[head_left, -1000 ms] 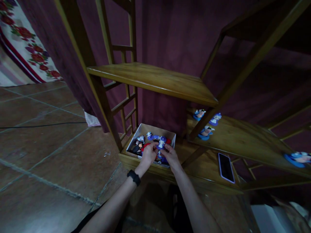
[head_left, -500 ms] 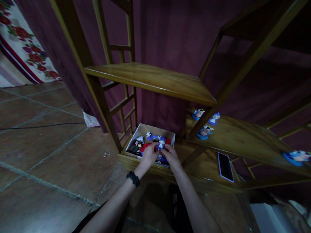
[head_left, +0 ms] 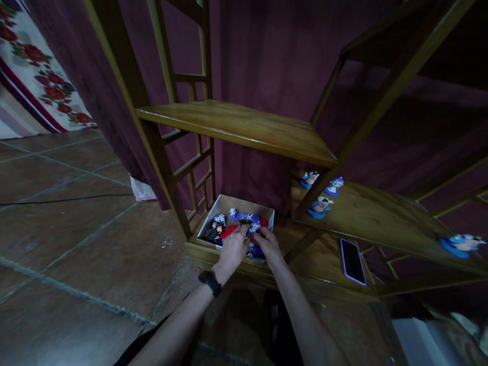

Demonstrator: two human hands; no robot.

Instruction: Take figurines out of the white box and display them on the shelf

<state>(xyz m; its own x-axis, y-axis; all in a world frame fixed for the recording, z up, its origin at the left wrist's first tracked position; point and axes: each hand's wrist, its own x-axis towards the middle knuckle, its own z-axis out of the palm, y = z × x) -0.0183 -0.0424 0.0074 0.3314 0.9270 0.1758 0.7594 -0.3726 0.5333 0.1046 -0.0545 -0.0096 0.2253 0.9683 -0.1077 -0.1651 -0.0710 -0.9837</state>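
Note:
Over an open cardboard box (head_left: 214,209) of small toy figures, both my hands meet at a purple and white figurine (head_left: 254,223). My left hand (head_left: 234,249), a dark band on its wrist, has its fingers at the figurine's left side. From the right, the fingers of my right hand (head_left: 270,245) pinch its lower part. My fingers partly cover the figurine, which looks tilted. Beside it in the box lie a black-haired figure (head_left: 218,230), a red piece (head_left: 229,232) and a small purple figure (head_left: 233,213).
Blue-based figurines (head_left: 319,207) and a purple one (head_left: 334,186) stand on a wooden shelf (head_left: 366,218) to the right. Another figurine (head_left: 462,245) is farther along. A phone (head_left: 353,261) lies on the lower board. An upper shelf (head_left: 236,122) overhangs the box.
The purple figurine has gone from upright to tilted between my hands. My left fingers have shifted up over its side. The surroundings have not moved, apart from a slight view shift.

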